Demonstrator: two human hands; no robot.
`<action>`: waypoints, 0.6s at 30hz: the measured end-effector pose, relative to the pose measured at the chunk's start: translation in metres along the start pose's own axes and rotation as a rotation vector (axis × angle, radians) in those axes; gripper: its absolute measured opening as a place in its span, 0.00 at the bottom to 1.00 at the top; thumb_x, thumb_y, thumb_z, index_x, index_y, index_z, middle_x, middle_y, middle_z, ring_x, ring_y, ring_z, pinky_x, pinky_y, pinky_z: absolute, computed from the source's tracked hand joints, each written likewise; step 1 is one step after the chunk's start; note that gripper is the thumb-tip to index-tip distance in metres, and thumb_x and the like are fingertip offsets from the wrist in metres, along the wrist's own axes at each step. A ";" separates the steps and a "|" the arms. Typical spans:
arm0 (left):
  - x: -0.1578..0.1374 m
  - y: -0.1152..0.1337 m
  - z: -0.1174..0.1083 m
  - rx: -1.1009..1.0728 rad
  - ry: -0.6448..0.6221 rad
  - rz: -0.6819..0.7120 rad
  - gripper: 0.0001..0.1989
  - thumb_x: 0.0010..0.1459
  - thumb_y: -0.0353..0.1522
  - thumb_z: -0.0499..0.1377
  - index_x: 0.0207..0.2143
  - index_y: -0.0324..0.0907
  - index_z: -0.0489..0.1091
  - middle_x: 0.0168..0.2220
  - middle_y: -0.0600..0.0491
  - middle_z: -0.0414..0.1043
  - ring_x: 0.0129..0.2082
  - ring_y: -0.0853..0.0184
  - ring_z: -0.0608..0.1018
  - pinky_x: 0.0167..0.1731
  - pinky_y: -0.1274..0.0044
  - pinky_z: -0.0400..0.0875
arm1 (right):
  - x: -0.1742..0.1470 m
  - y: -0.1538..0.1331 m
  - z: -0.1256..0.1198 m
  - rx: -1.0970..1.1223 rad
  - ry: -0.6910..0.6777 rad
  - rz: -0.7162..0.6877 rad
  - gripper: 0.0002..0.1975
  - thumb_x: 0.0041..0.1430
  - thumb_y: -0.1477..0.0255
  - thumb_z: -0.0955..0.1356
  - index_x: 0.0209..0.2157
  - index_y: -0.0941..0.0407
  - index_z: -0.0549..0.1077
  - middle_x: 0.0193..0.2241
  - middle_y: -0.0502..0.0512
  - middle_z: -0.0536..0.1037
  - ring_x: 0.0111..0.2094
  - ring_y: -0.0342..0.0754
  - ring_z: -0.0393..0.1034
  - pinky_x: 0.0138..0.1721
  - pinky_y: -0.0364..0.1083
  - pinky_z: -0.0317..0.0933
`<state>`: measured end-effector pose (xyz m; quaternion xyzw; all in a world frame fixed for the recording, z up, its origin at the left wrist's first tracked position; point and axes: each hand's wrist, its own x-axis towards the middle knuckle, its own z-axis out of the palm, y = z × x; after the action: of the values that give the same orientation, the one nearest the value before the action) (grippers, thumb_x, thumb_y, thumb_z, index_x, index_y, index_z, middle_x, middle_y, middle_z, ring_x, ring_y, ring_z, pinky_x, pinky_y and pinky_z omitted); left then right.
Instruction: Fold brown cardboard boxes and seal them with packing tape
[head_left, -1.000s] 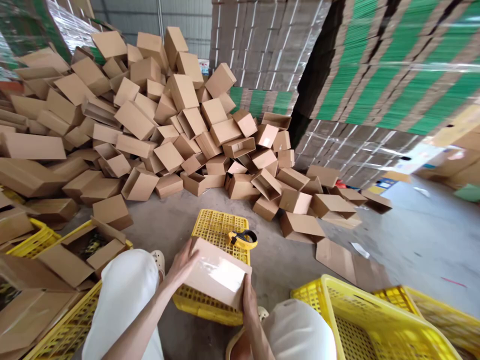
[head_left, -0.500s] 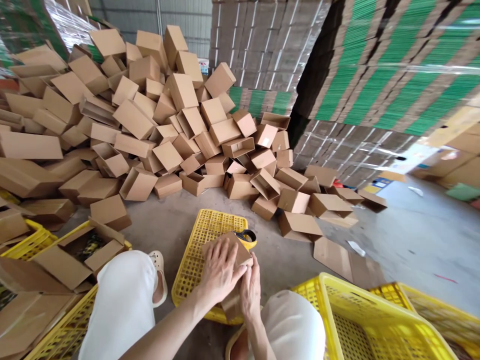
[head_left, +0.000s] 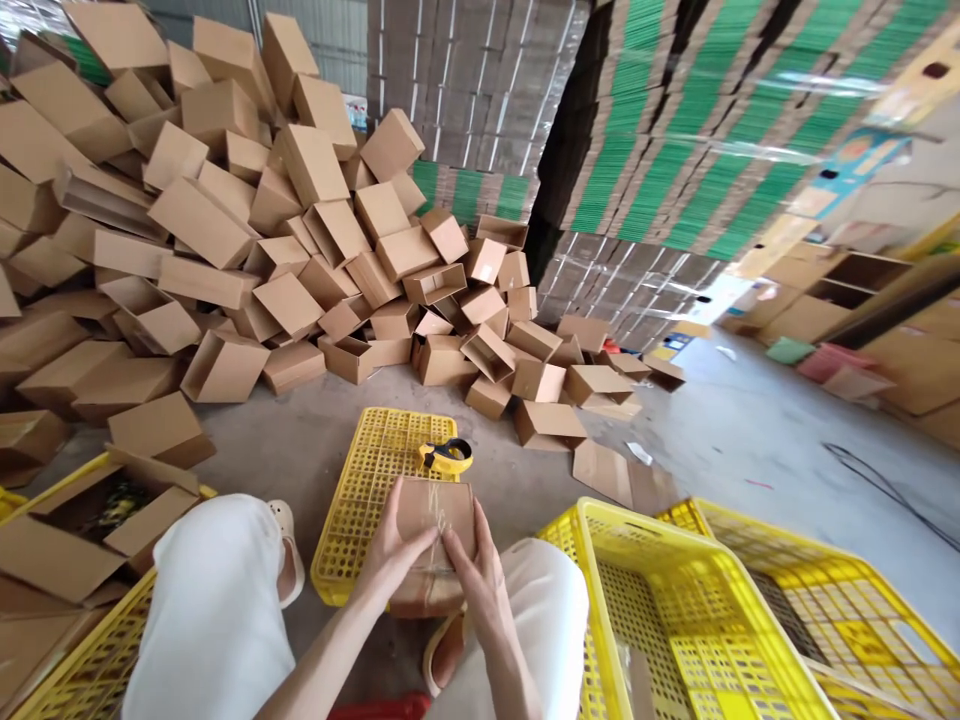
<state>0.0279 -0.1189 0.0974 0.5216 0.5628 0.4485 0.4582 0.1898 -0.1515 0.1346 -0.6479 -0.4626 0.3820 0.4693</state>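
Note:
A small cardboard box (head_left: 431, 500), its top crossed by a strip of tape, sits at the near end of a yellow perforated crate (head_left: 352, 480) between my knees. My left hand (head_left: 399, 548) grips the box's left side, the thumb lying on top. On the opposite side my right hand (head_left: 474, 562) holds it likewise, and both thumbtips come close together near the middle seam. Just beyond the box, a yellow and black tape dispenser (head_left: 447, 456) rests on the crate, touched by neither hand.
A large heap of cardboard boxes (head_left: 292, 210) spreads across the floor ahead. An open yellow basket (head_left: 630, 600) stands beside my right knee. By my left knee, an open carton (head_left: 112, 510) holds dark items. Strapped stacks of flat cardboard (head_left: 652, 130) rise behind.
The box has turned so its taped face shows. My left hand has gone from lying flat over it to gripping its side. The view has swung right, and the dispenser shows more fully.

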 end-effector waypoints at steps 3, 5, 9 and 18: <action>-0.003 0.007 -0.016 0.018 -0.007 -0.009 0.51 0.62 0.41 0.66 0.77 0.52 0.39 0.76 0.44 0.52 0.75 0.52 0.59 0.72 0.55 0.57 | -0.009 -0.012 0.009 0.024 -0.036 -0.040 0.51 0.56 0.49 0.76 0.74 0.52 0.59 0.68 0.59 0.69 0.69 0.62 0.64 0.68 0.59 0.63; -0.003 0.011 -0.029 0.050 -0.004 0.021 0.49 0.63 0.43 0.65 0.77 0.51 0.40 0.77 0.45 0.50 0.76 0.53 0.55 0.74 0.57 0.52 | -0.011 -0.016 0.019 0.034 -0.048 -0.075 0.52 0.55 0.50 0.77 0.75 0.51 0.56 0.70 0.59 0.67 0.69 0.62 0.63 0.68 0.59 0.62; 0.008 0.008 -0.054 0.130 -0.001 0.114 0.44 0.64 0.45 0.63 0.76 0.50 0.48 0.76 0.45 0.54 0.77 0.54 0.51 0.75 0.59 0.47 | -0.003 -0.003 0.045 0.050 -0.091 -0.131 0.55 0.55 0.51 0.77 0.76 0.50 0.50 0.72 0.59 0.63 0.72 0.61 0.59 0.69 0.59 0.60; 0.082 0.009 -0.087 0.247 0.010 -0.067 0.41 0.50 0.44 0.70 0.64 0.46 0.64 0.62 0.41 0.68 0.63 0.48 0.74 0.62 0.59 0.67 | 0.080 -0.007 0.071 -0.172 -0.234 -0.108 0.56 0.45 0.54 0.80 0.73 0.49 0.59 0.65 0.61 0.70 0.66 0.65 0.63 0.66 0.62 0.60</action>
<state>-0.0588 -0.0388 0.1176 0.5528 0.6330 0.3628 0.4026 0.1447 -0.0560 0.1170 -0.6108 -0.5794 0.3881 0.3748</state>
